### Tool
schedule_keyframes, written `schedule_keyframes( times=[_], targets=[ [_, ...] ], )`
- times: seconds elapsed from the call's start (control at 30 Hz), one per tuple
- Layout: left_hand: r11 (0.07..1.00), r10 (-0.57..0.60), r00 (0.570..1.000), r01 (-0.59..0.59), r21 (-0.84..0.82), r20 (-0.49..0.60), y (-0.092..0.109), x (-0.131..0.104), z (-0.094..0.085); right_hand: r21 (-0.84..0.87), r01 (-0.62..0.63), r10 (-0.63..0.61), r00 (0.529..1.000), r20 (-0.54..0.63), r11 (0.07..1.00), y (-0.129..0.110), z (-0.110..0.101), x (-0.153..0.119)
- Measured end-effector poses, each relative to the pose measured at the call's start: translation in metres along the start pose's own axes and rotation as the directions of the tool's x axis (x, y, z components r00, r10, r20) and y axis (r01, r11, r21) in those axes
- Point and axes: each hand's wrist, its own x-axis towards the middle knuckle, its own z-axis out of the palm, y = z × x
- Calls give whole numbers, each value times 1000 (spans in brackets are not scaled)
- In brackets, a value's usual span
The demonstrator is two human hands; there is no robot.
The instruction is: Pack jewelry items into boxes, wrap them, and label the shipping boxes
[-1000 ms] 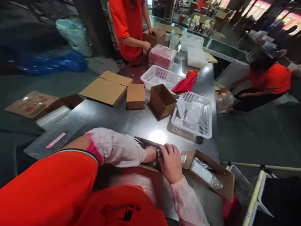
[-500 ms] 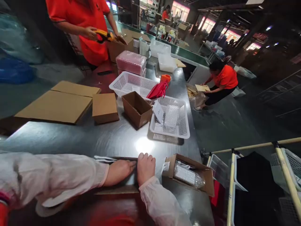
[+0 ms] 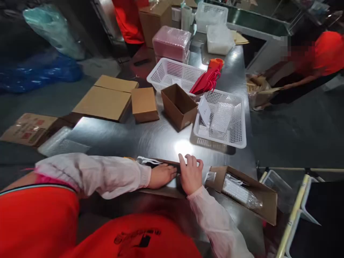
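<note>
The tabletop (image 3: 120, 143) bears a narrow carton (image 3: 172, 192) at six o'clock; a filled carton (image 3: 268, 205) sits at its three o'clock, likely for reach. The right hand (image 3: 191, 175), fingers loosely spread, seemingly steadies the narrow carton's rim; the left hand (image 3: 162, 176) lies flat inside, apparently pressing down, white cords (image 3: 147, 159) at its ten o'clock.

An orange-red shirt (image 3: 172, 236) with black print (image 3: 145, 241) and pale-blue-striped sleeve hem (image 3: 40, 185); loose white oversleeves (image 3: 94, 175), pink-cuffed on the left.
</note>
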Motion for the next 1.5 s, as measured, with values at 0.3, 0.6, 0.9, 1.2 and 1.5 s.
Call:
schedule_keyframes(
  times=[0.3, 0.6, 0.9, 1.2, 1.5],
  targets=[
    [999, 10, 1000, -10, 40, -9, 1, -8, -15, -159, -168, 171, 985, 3, 973, -18, 17, 14],
    [997, -20, 1000, 20, 68, 6, 9, -15, 6, 14, 12, -15, 965, 262, 1000, -28, -2, -18],
    [989, -75, 993, 85, -124, 87, 6, -19, -3, 128, -72, 14, 915, 404, 989, -28, 4, -19],
    [958, -216, 975, 222, 184, -52, 24, -48, -49, 108, -34, -15, 907, 420, 994, -30, 6, -21],
    [858, -507, 840, 468, 213, 195, 48, -76, -99, 150, -43, -24, 910, 414, 988, -29, 9, -23]
  ],
)
